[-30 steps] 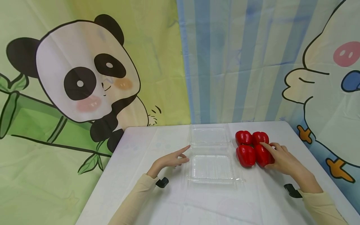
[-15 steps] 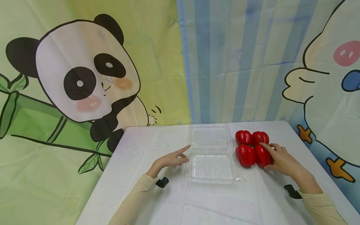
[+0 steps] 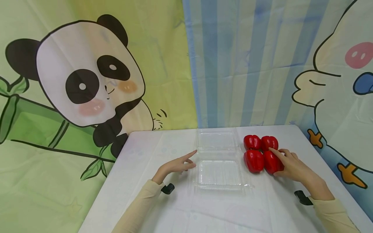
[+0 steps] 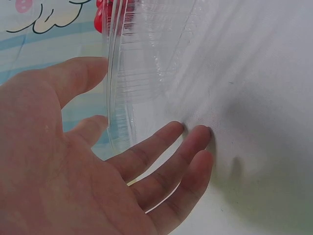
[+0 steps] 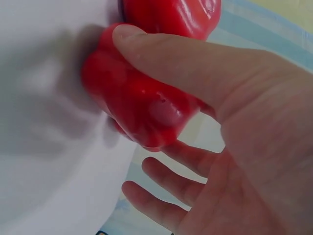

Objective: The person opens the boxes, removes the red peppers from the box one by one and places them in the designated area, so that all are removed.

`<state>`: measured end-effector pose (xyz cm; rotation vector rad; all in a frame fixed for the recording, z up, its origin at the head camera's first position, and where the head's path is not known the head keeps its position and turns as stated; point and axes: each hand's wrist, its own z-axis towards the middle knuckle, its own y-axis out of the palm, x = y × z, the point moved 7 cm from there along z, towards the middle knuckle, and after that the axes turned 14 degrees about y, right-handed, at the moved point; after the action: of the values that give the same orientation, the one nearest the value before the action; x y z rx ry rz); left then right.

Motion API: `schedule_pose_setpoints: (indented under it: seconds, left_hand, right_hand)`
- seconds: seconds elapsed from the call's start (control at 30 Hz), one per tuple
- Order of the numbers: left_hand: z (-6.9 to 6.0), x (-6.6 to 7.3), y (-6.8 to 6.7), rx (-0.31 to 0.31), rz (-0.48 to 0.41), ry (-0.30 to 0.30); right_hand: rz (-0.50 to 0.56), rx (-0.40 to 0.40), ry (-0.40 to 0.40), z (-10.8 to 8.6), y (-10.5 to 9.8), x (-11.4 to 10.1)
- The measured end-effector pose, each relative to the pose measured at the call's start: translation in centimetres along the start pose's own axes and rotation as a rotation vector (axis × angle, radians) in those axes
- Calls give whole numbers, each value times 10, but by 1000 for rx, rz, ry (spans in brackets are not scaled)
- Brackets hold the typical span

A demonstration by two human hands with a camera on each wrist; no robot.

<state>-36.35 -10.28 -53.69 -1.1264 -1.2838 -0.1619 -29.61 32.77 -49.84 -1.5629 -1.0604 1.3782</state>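
Note:
My right hand [image 3: 294, 165] grips the near right red bell pepper [image 3: 271, 162], thumb on one side and fingers on the other. In the right wrist view the thumb lies across that pepper [image 5: 139, 105], and the lower fingers stay off it. Several glossy red bell peppers sit together on the table, among them a near left one [image 3: 254, 160] and two behind. My left hand [image 3: 176, 165] rests at the left edge of an opened clear plastic box [image 3: 220, 187]. In the left wrist view the thumb and forefinger tips meet the box's rim [image 4: 113, 73], and the other fingers extend loosely below.
The box's lid [image 3: 217, 131] lies folded back toward the rear of the white table [image 3: 163, 207]. A cartoon-printed cloth [image 3: 163, 64] hangs directly behind the table. Black wrist straps [image 3: 168, 189] show at both sleeves.

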Motion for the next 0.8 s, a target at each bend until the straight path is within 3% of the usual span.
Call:
schedule_pose_setpoints:
  seconds: [0.8]
  left_hand:
    - [0, 0, 1, -6, -29, -7]
  right_hand:
    - [61, -21, 19, 1, 7, 2]
